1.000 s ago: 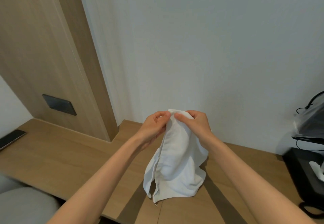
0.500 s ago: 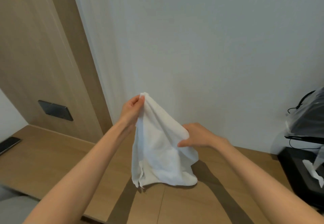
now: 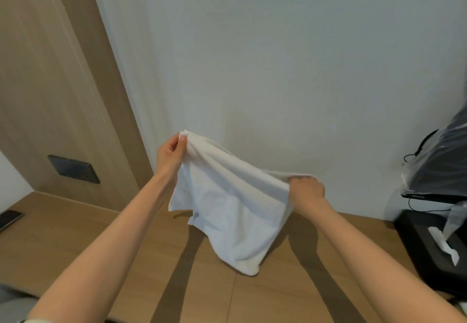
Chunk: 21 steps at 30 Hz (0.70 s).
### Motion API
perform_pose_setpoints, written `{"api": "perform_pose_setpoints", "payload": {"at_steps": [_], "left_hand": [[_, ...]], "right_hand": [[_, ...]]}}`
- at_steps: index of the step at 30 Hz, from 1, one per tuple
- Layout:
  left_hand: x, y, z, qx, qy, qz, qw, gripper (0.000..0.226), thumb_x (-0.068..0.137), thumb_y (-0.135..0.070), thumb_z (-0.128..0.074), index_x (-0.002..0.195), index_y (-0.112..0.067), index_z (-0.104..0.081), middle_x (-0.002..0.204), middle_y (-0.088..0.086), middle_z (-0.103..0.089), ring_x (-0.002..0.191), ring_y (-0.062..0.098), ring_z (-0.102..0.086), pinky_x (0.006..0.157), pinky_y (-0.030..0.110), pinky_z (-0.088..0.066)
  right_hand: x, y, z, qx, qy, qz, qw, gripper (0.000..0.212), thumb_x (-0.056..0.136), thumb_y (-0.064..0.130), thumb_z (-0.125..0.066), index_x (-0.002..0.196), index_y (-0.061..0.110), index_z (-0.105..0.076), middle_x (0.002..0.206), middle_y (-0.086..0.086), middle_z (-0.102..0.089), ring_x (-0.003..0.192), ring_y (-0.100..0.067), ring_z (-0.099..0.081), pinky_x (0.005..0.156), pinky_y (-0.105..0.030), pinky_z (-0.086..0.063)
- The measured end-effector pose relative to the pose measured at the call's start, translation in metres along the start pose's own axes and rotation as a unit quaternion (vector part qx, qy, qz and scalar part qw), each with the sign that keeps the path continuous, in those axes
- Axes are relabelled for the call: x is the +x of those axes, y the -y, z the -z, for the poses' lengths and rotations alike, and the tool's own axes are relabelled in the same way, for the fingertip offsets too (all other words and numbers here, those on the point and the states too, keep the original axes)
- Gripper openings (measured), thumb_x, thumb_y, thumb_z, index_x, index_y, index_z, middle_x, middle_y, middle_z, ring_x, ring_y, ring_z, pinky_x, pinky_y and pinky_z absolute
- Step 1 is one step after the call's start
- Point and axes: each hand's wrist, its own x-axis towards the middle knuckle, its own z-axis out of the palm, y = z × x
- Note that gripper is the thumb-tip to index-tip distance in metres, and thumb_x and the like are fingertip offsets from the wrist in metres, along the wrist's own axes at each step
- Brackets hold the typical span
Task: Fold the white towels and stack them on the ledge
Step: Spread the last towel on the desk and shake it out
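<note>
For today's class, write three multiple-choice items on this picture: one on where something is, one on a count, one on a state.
1. Where is the black tissue box? A. at the right end of the wooden ledge; B. at its left end; C. on the floor.
2. Besides the white towel, how many other towels show? A. none; B. one; C. two.
3. How is the towel held? A. folded flat; B. spread between the left hand and the right hand; C. dangling from one hand.
Key: 1A, the box sits at the view's right edge; 2A, only one cloth shows; 3B, each hand grips a top corner.
</note>
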Motion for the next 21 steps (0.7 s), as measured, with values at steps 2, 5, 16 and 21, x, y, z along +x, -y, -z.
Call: {"api": "perform_pose_setpoints", "payload": {"at_steps": [2,5,16,21], "left_hand": [[0.004,0.002,0.004,-0.009,-0.027,-0.011,1.000,0.028,0.099,-0.019,-0.048,0.122,-0.008,-0.060,0.112,0.003,-0.060,0.103,0.011,-0.051,0.088,0.018,-0.040],[0.008,0.006,0.008,-0.004,-0.046,-0.005,0.999,0.031,0.100,-0.018,-0.046,0.122,0.000,-0.060,0.106,0.004,-0.057,0.096,0.012,-0.048,0.078,0.019,-0.039],[0.020,0.009,-0.001,0.061,-0.109,0.009,0.992,0.016,0.101,-0.017,-0.040,0.095,-0.011,-0.053,0.090,0.005,-0.045,0.081,0.014,-0.040,0.055,0.012,-0.030],[0.021,0.008,0.010,0.078,-0.129,-0.010,0.989,0.016,0.100,-0.017,-0.043,0.097,-0.009,-0.056,0.074,-0.002,-0.045,0.065,0.005,-0.038,0.047,0.003,-0.030]], "right_hand": [[0.003,-0.011,0.016,0.024,-0.132,-0.003,0.991,0.034,0.087,0.015,-0.049,0.119,0.018,-0.060,0.117,-0.006,-0.065,0.112,-0.025,-0.058,0.088,-0.031,-0.044],[0.002,-0.023,0.031,0.084,-0.241,0.015,0.967,0.015,0.080,0.011,-0.054,0.086,0.012,-0.067,0.090,-0.010,-0.070,0.091,-0.032,-0.062,0.073,-0.033,-0.036],[-0.005,-0.041,0.017,0.127,-0.314,-0.033,0.940,0.028,0.074,0.030,-0.078,0.081,0.005,-0.069,0.115,-0.016,-0.049,0.104,-0.035,-0.041,0.081,-0.039,-0.027],[-0.006,-0.052,0.020,0.462,-0.201,0.024,0.863,0.025,0.087,0.026,-0.065,0.080,0.009,-0.048,0.075,-0.001,-0.049,0.069,-0.016,-0.045,0.056,-0.019,-0.032]]}}
